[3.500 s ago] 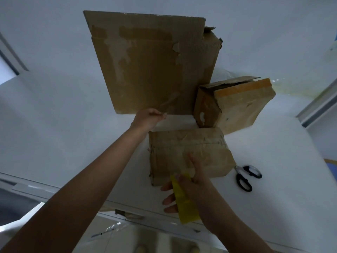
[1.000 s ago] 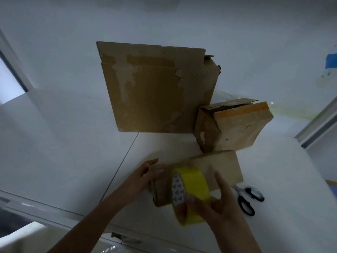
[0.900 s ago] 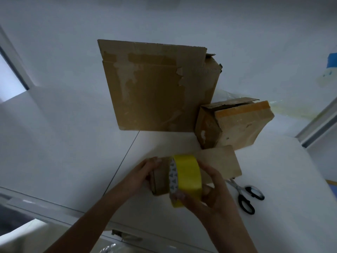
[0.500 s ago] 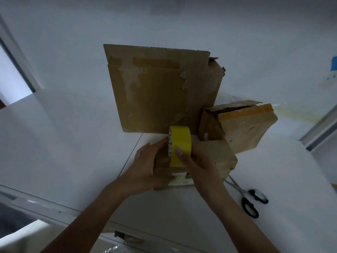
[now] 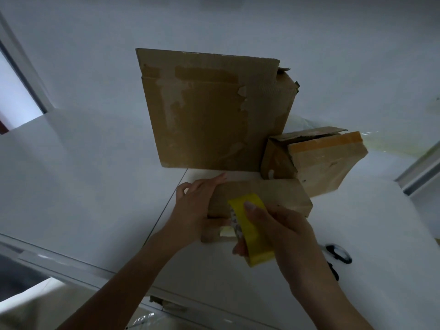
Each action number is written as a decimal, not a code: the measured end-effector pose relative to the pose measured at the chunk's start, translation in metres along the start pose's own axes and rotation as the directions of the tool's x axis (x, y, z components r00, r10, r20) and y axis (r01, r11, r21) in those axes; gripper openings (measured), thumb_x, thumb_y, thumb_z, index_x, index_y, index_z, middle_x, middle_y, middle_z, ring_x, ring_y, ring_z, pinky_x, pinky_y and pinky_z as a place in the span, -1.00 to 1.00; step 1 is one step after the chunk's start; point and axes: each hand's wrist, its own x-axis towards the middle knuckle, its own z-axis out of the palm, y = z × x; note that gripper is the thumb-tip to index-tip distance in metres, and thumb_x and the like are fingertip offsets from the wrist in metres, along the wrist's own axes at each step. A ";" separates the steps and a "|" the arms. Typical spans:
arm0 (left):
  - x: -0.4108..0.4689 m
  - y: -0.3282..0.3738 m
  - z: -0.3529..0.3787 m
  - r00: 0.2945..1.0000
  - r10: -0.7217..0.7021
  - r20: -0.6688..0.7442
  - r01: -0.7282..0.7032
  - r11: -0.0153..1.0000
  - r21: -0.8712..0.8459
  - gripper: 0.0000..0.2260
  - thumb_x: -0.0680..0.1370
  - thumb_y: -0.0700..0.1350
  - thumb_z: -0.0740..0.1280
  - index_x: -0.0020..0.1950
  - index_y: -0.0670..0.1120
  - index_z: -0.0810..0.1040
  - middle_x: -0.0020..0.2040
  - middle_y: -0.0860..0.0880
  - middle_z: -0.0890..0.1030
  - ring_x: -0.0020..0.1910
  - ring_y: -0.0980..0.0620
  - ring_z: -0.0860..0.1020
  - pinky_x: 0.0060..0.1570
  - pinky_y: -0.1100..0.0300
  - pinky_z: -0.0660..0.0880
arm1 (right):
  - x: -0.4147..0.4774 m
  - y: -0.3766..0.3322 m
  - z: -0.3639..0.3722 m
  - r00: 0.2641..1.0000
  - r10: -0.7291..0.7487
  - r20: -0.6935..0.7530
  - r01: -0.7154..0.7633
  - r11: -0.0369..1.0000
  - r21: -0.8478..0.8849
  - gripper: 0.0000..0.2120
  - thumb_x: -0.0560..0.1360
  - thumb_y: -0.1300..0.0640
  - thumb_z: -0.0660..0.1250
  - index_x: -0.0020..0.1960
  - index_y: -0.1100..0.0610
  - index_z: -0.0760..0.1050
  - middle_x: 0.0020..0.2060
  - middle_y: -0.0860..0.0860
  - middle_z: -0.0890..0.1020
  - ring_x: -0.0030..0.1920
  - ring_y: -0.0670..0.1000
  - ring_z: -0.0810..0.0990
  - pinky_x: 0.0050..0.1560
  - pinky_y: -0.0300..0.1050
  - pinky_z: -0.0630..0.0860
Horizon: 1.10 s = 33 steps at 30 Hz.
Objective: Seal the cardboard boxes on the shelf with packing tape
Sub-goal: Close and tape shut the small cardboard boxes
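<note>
A small flat cardboard box (image 5: 269,196) lies on the white shelf (image 5: 95,186) near its front edge. My left hand (image 5: 195,206) rests flat on the box's left end and holds it down. My right hand (image 5: 281,232) grips a yellow roll of packing tape (image 5: 252,229) at the box's front side, with a short pale strip of tape showing between roll and box. A large cardboard box (image 5: 209,110) stands upright against the wall behind. A medium box (image 5: 316,160) with an orange tape strip and a raised flap leans to its right.
Black-handled scissors (image 5: 338,256) lie on the shelf to the right, partly hidden by my right forearm. A thin seam (image 5: 166,206) runs across the shelf left of the small box. The shelf's front edge (image 5: 71,263) crosses the lower left.
My right hand has pulled the tape roll from the top of the small box down toward me over its front side. My left hand still presses the box.
</note>
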 end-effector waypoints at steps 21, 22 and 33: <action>0.020 0.008 -0.020 0.992 -0.013 0.123 0.005 0.998 0.069 -0.26 0.30 0.49 0.33 0.43 0.44 0.15 0.32 0.11 0.47 0.27 0.11 0.27 0.15 0.15 0.03 | -0.027 0.027 -0.003 0.985 0.174 -0.009 -0.174 0.979 -0.103 -0.65 0.60 -0.02 0.20 -0.15 0.24 0.53 -0.42 0.20 0.66 -0.41 0.12 0.64 -0.30 -0.06 0.56; 0.020 0.009 -0.020 0.991 -0.011 0.132 0.002 0.997 0.072 -0.27 0.31 0.47 0.35 0.43 0.44 0.16 0.33 0.10 0.47 0.26 0.12 0.26 0.15 0.14 0.04 | -0.028 0.027 -0.003 0.984 0.177 -0.006 -0.177 0.980 -0.094 -0.65 0.60 0.00 0.20 -0.15 0.25 0.53 -0.42 0.21 0.66 -0.42 0.12 0.64 -0.32 -0.09 0.55; 0.021 0.000 -0.016 0.981 -0.057 0.186 0.074 0.994 -0.083 -0.14 0.24 0.48 0.42 0.47 0.36 0.18 0.42 0.21 0.42 0.40 0.09 0.36 0.46 0.00 0.08 | -0.022 0.047 0.004 0.969 0.249 0.007 -0.249 0.968 0.037 -0.68 0.59 0.04 0.24 -0.07 0.30 0.54 -0.36 0.29 0.65 -0.37 0.19 0.65 -0.21 0.05 0.61</action>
